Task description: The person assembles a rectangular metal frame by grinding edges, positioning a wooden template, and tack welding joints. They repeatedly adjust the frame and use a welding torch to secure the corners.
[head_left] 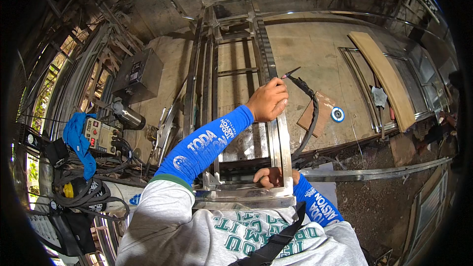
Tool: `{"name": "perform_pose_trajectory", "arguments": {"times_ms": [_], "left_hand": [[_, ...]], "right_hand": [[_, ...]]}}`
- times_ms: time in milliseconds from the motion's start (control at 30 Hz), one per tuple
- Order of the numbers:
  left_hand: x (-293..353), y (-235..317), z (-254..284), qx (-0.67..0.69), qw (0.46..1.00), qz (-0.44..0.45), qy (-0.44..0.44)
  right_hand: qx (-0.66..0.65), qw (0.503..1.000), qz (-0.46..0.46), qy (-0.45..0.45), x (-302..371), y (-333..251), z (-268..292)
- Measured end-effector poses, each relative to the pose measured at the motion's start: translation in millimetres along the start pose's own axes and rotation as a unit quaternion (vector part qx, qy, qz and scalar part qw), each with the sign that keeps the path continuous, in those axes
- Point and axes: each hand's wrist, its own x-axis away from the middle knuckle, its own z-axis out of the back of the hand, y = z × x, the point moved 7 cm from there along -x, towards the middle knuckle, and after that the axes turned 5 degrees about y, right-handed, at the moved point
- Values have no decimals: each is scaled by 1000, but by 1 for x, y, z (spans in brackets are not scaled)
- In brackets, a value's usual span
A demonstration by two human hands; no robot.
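A long, shiny metal frame (285,160) of square tubing stretches away in front of me, with several crossbars. My left hand (268,101), at the end of a blue sleeve, is closed over its right rail, fingers curled. Nearer to me, my right hand (270,177) wraps the same rail close to the near corner; the rail hides part of it. Just beyond my left knuckles is a welding torch (291,73) with a pinkish nozzle and black tail. Its black cable (314,113) curves down on the right, and neither hand visibly holds the torch.
A brown board (314,114) and a blue-rimmed disc (337,114) lie to the right. Farther right, a wooden plank (382,76) rests across metal frames. On the left are a control box (98,134) with a blue cloth (81,140), coiled cables (88,197) and a dark metal box (138,75).
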Motion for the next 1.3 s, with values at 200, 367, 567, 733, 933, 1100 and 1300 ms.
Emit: {"name": "perform_pose_trajectory", "arguments": {"times_ms": [200,367,567,733,933,1100,1300], "left_hand": [[0,0,0,5,1000,1,1],[0,1,2,8,1000,2,4],[1,1,2,5,1000,-3,7],[1,1,1,5,1000,5,3],[0,2,2,6,1000,6,5],[0,1,1,9,1000,4,1],[0,1,2,4,1000,2,2]], "right_hand": [[-3,1000,-14,19,1,2,5],[-29,998,17,-53,-4,-1,-5],[-24,999,-22,29,1,4,6],[-43,999,-4,-15,0,3,3],[-36,999,-14,14,2,5,8],[-57,998,-11,-7,1,2,-1],[-52,998,-28,23,3,6,8]]}}
